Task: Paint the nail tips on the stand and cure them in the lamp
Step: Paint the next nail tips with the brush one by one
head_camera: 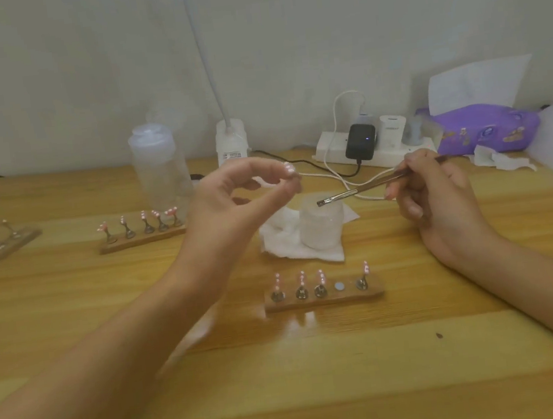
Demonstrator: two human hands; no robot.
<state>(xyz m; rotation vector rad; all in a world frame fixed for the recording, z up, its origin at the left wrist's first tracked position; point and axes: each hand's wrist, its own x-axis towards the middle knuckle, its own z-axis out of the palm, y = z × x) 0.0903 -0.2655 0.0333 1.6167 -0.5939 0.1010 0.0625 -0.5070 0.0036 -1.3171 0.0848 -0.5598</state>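
Wooden stand point(325, 300) on the tabletop point(321, 376) holds four pink-and-white nail tips point(302, 278) (a round disc point(339, 286) sits between the third and fourth). Above and behind the stand, the left hand point(232, 197) pinches another nail tip point(288, 169) between thumb and fingers point(263, 163). Behind the stand's right end, the right hand point(439, 197) grips a brush point(362, 190) in curled fingers.

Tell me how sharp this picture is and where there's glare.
Head view: soft throughout under flat, dim light; the left hand pinching a nail tip and the brush in the right hand are slightly smeared; pale glare sits on the table before the near stand.
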